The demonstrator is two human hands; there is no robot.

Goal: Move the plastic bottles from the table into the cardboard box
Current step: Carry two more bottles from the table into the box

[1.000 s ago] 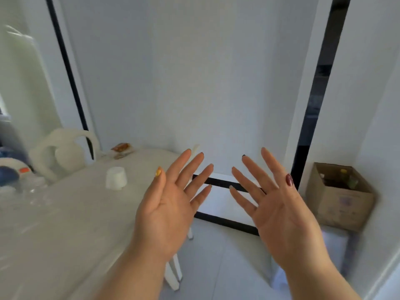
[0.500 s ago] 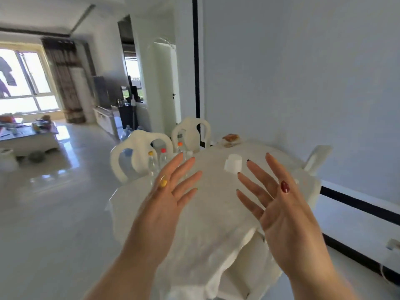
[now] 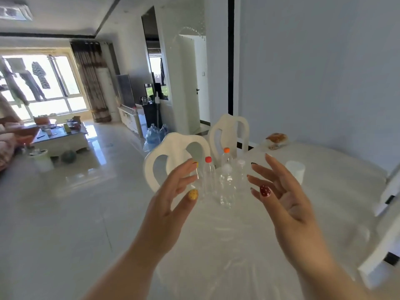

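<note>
Several clear plastic bottles stand upright in a cluster on the white table (image 3: 249,230). One has a red cap (image 3: 208,178), one an orange cap (image 3: 226,155), and the nearest has a white cap (image 3: 227,189). My left hand (image 3: 173,204) is raised just left of the cluster, fingers spread, holding nothing. My right hand (image 3: 283,198) is held up to the right of the bottles, palm turned inward and empty. Neither hand touches a bottle. The cardboard box is out of view.
Two white chairs (image 3: 173,154) stand at the table's far left side. A white cup (image 3: 295,172) and a plate of bread (image 3: 276,139) sit further back on the table. Another chair back (image 3: 385,232) is at the right edge. Open floor lies to the left.
The view has swung left from the cardboard box in the corner to the table. Both hands, still spread, now flank the bottles, which are much closer.
</note>
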